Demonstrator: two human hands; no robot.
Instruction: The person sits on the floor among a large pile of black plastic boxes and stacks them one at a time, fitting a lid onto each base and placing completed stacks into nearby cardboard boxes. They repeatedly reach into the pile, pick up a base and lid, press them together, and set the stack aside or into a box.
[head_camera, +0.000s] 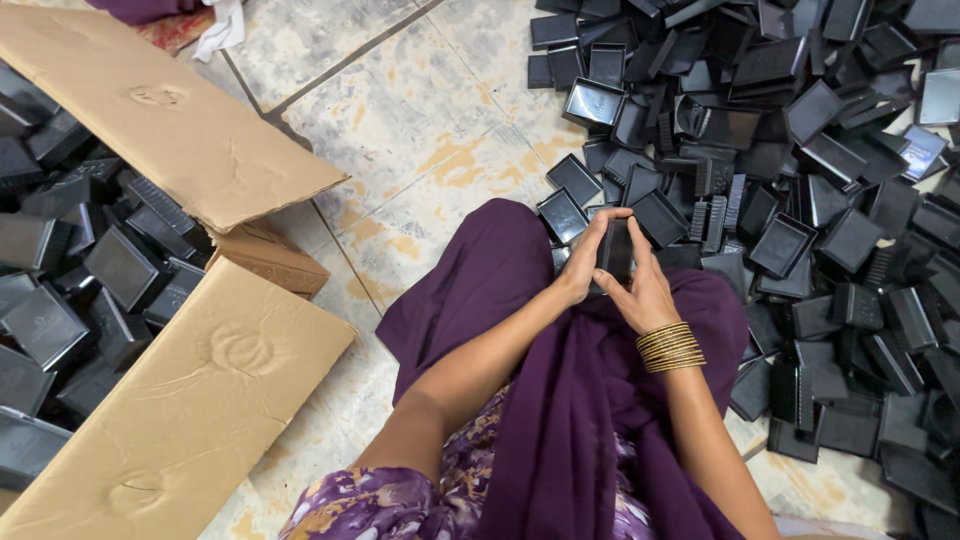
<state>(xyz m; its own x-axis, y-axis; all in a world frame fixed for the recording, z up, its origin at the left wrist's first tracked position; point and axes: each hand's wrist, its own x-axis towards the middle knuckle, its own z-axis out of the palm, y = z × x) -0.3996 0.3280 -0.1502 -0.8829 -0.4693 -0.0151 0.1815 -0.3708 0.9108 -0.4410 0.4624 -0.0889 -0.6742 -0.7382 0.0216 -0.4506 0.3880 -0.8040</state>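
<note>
Both my hands meet over my purple-draped knee and grip one small black plastic box (614, 250). My left hand (582, 258) clasps its left side, fingers curled over the top. My right hand (643, 285), with gold bangles (670, 347) at the wrist, holds its right side with the thumb on the face. A large heap of the same black plastic boxes and lids (790, 170) lies on the floor just beyond and to the right of my hands.
An open cardboard carton (180, 130) at the left holds several more black boxes (70, 270) between its flaps. Mottled floor tiles (420, 130) show between carton and heap. Purple cloth (560, 400) covers my legs.
</note>
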